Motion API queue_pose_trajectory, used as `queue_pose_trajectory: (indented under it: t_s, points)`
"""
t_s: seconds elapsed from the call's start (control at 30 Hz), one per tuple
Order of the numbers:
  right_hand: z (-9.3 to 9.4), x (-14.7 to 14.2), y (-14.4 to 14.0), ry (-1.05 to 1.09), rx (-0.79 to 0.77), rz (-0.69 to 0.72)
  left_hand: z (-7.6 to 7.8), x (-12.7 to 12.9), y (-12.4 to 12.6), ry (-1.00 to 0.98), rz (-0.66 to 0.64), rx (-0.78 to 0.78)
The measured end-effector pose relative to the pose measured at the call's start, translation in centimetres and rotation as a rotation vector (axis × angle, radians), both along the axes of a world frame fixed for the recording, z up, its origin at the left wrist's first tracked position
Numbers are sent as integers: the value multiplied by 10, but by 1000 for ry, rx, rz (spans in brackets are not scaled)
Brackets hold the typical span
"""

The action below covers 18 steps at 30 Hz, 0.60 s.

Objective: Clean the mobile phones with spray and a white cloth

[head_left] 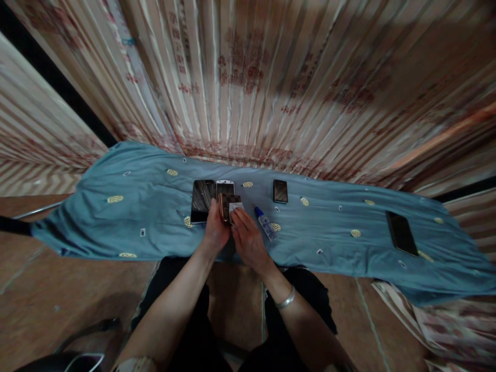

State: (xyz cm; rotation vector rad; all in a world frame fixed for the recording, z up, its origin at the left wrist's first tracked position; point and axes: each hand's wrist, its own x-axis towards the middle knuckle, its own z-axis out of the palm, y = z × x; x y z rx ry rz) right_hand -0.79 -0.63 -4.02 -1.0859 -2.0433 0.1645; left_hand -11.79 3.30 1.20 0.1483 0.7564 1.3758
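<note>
My left hand (217,227) grips a brown checked phone or case (231,199) by its left side, fingers wrapped round it. A small white piece, like a tissue or wipe (235,206), lies under the fingers of my right hand (248,238), pressed on the checked surface. Just behind them lies a white phone (225,185), partly hidden by the held item. To the left is a larger black phone or small tablet (202,201). A clear bottle with a blue cap and blue marks (265,224) lies right of my right hand.
A small black phone (280,191) lies farther right, and another dark phone (402,233) is near the right end. All rest on a blue patterned cloth (321,227) over a narrow table. A pleated curtain (248,93) hangs right behind; dark poles stand at both sides.
</note>
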Motion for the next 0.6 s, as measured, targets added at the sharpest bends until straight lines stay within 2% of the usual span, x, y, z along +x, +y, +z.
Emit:
queue_pose_trajectory:
  t_s: [0.27, 0.6]
  points:
    - [5, -4, -3, 38, -16, 52, -7, 3, 0, 7, 11, -35]
    - [2, -1, -2, 40, -73, -44, -14, 12, -1, 31, 21, -50]
